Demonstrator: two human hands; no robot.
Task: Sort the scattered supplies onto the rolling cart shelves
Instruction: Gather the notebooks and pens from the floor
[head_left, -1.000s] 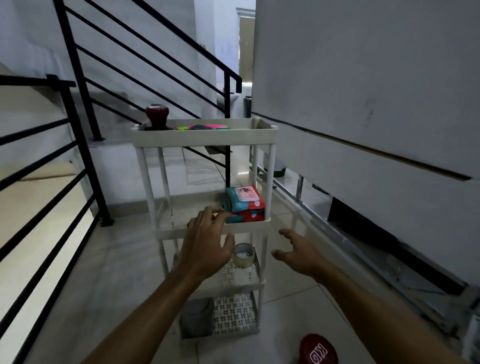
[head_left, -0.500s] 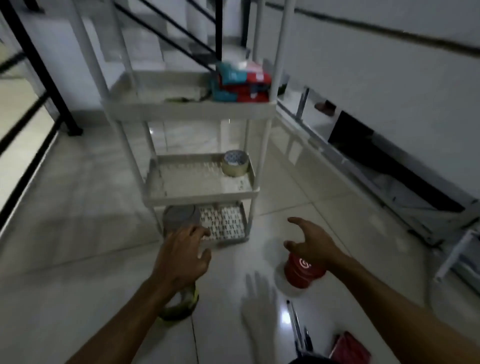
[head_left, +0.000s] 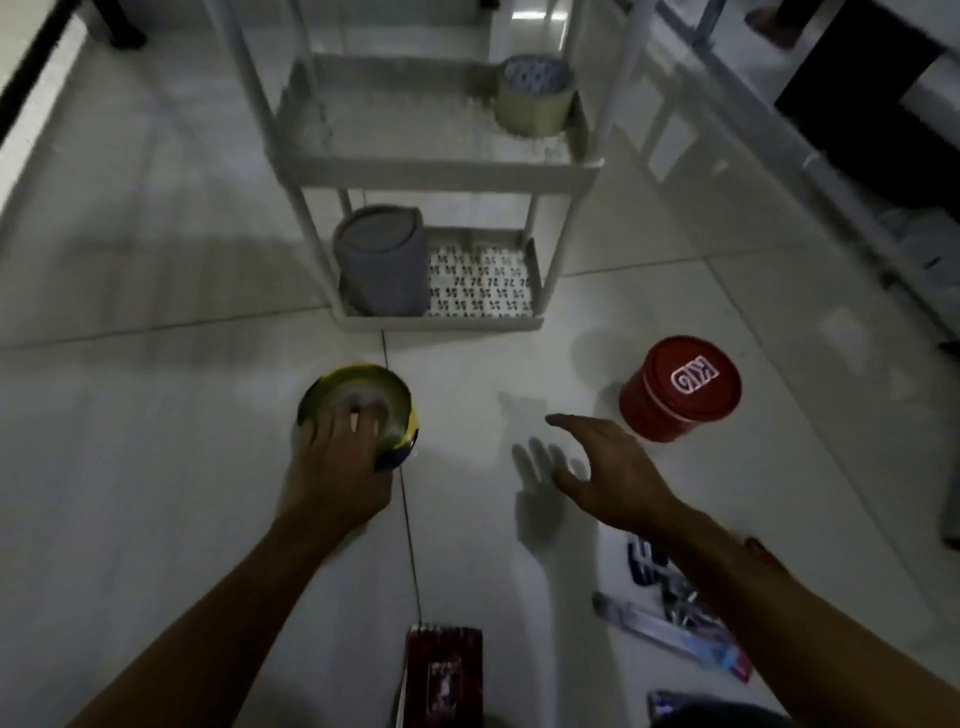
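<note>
Pale floor tiles filled nearly everything below me, glossy and dim. On them stood the white cart, its lower two shelves in sight. The upper of those held a roll of clear packing tape at its right rear corner; the bottom shelf, with its patterned perforated base, carried a grey cylindrical container on the left side.

In front of the cart and to the right, the red round tin sat upright on the floor, white letters on its lid reading something like "KIG" (upside down from where I stood, so I could not be sure).

My left hand was down on the yellow tape roll, which lay on the floor just ahead of the cart's bottom shelf; my fingers curled over its near rim and into the middle, gripping it. Motion blur smeared the roll, and no printing could be read on it.

My right hand hung above the floor, fingers spread and holding nothing, just short of the red tin and not touching it.

Nearest me lay a dark red spiral notepad, its cover print too murky to read, and a scatter of pens under my right forearm.
</note>
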